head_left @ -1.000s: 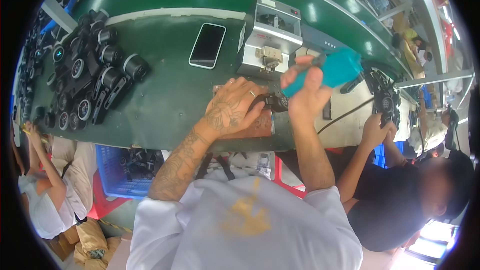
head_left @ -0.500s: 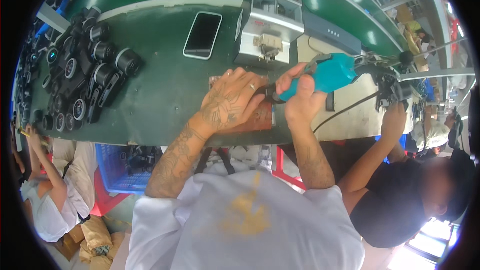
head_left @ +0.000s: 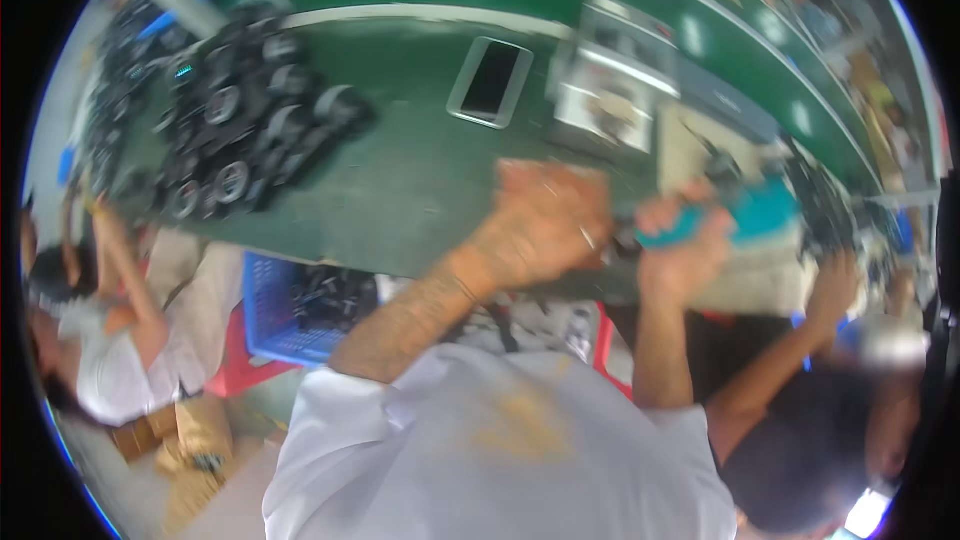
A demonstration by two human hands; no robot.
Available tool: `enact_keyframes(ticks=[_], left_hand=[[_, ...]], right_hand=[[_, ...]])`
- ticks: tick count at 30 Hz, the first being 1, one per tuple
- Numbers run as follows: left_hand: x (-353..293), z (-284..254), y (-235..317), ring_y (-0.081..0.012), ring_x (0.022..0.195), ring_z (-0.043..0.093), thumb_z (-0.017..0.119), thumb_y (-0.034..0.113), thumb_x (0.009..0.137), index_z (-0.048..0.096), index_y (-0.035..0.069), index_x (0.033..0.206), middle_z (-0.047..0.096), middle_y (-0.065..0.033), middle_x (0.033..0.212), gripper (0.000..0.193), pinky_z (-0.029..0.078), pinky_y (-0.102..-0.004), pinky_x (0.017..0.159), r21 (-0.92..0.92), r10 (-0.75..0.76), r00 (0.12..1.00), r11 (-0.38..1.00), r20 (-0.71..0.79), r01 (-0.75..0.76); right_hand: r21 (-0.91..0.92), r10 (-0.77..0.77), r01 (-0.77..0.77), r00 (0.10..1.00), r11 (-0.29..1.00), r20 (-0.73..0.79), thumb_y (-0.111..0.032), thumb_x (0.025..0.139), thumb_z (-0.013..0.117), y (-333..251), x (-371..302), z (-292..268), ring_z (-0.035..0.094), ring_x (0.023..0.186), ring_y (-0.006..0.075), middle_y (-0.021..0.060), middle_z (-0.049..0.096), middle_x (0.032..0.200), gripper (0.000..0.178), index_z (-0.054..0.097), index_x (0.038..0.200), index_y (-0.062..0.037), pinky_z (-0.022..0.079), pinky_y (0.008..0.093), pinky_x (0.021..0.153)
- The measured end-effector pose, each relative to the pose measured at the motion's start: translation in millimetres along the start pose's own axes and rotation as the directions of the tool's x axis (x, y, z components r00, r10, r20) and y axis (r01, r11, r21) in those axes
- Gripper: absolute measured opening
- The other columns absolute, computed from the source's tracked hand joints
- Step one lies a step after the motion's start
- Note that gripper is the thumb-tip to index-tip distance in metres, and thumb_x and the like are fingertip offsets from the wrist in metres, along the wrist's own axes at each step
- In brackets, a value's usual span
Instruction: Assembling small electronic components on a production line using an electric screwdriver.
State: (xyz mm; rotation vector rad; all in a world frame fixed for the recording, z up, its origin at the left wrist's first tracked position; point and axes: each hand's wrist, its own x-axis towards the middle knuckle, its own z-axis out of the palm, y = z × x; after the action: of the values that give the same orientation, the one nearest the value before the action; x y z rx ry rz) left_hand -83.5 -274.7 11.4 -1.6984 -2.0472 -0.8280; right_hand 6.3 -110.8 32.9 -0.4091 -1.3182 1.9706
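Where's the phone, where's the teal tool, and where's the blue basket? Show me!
Phone (head_left: pixel 491 83): head view, on the middle of its dark screen.
Teal tool (head_left: pixel 765 211): head view, on its wide end, a bit blurred.
Blue basket (head_left: pixel 265 308): head view, on its left wall.

Blur smears the right hand (head_left: pixel 690 252) and teal tool (head_left: pixel 765 212); the left hand (head_left: pixel 545 237) (also smeared) hides part of the reddish-brown pad (head_left: pixel 530 175).

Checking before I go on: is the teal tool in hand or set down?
In hand: the right hand grips the teal tool, teal showing on both sides.
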Motion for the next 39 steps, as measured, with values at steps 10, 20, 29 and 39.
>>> enact_keyframes(ticks=[10,20,29,39], left_hand=[[-97.9,-153.7,-95.3,-0.0194,0.109,0.063,0.067,0.013,0.097,0.063,-0.001,0.124,0.067,-0.0144,0.120,0.030,0.053,-0.0340,0.093,-0.179,-0.708,0.402,0.593,-0.581,0.785],[98.0,-51.4,-23.2,-0.0292,0.111,0.063,0.072,0.017,0.092,0.067,0.004,0.120,0.068,-0.0153,0.117,0.032,0.050,-0.0392,0.095,-0.151,-0.512,0.842,0.858,-0.171,0.491],[258.2,236.8,54.2,-0.0355,0.111,0.060,0.064,0.034,0.091,0.062,0.003,0.110,0.065,-0.0169,0.113,0.036,0.050,-0.0454,0.097,-0.436,-0.085,0.990,0.891,0.114,0.127],[308.8,318.0,69.9,-0.0352,0.106,0.062,0.071,0.037,0.086,0.063,0.004,0.112,0.066,-0.0153,0.106,0.043,0.050,-0.0442,0.091,-0.230,-0.206,0.954,0.939,0.216,0.255]], right_hand=[[-0.130,-0.034,0.048,0.993,0.990,0.109,-0.060,0.089,0.068,-29.9,-68.8,-10.0,0.062,0.060,0.0185,0.0080,0.061,0.071,0.063,0.059,0.102,0.0007,0.047,0.0313,0.053],[-0.087,0.123,-0.105,0.967,0.991,0.224,-0.053,0.086,0.076,-31.6,-76.4,-43.8,0.063,0.068,0.0195,0.0114,0.062,0.099,0.063,0.052,0.110,0.0004,0.051,0.0321,0.059],[-0.140,0.181,-0.152,0.956,0.978,0.231,-0.044,0.089,0.076,-67.3,-77.5,-82.9,0.060,0.080,0.0117,0.0076,0.065,0.099,0.057,0.057,0.117,0.0015,0.049,0.0281,0.070],[-0.219,0.108,-0.088,0.991,0.972,0.078,-0.023,0.091,0.074,-89.1,-66.5,-119.6,0.060,0.076,0.0115,0.0077,0.065,0.091,0.036,0.059,0.112,0.0024,0.050,0.0291,0.070]])
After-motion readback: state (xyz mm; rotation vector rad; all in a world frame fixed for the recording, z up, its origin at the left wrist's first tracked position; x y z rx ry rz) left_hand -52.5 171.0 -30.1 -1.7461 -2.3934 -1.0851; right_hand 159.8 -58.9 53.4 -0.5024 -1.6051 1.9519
